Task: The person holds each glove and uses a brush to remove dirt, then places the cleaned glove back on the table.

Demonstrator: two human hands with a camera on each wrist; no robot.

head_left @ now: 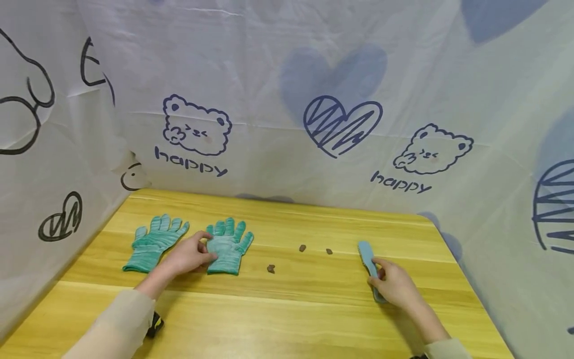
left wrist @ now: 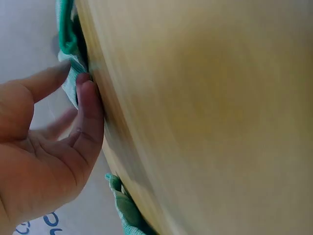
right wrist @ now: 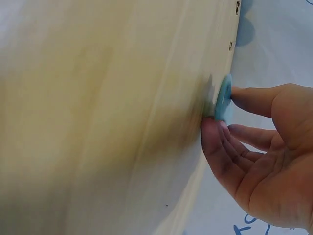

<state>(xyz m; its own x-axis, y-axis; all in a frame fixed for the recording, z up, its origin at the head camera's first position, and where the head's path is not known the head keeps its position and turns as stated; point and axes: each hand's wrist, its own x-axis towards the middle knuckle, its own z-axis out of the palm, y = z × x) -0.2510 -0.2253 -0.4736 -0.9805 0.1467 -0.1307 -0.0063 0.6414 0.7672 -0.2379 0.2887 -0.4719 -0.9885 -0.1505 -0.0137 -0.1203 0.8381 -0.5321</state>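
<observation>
Two green-and-white knitted gloves lie on the wooden table, palm areas flat and fingers pointing away. My left hand [head_left: 190,254] is at the left edge of the nearer-to-middle glove [head_left: 226,252], pinching that edge between thumb and fingertips. In the left wrist view the same glove [left wrist: 71,83] shows between the thumb and a finger. The other glove [head_left: 154,244] lies to the left of this hand. On the right, my right hand [head_left: 396,284] grips a light blue brush [head_left: 366,253] by its handle. Its short bristles face left, and the right wrist view shows the brush [right wrist: 224,98] edge-on.
Three small brown bits lie between the glove and the brush: one bit [head_left: 271,269] nearer the glove, another bit [head_left: 302,248] farther back, and a third bit [head_left: 329,251] closer to the brush. White printed sheets [head_left: 269,149] hang around the table [head_left: 278,324].
</observation>
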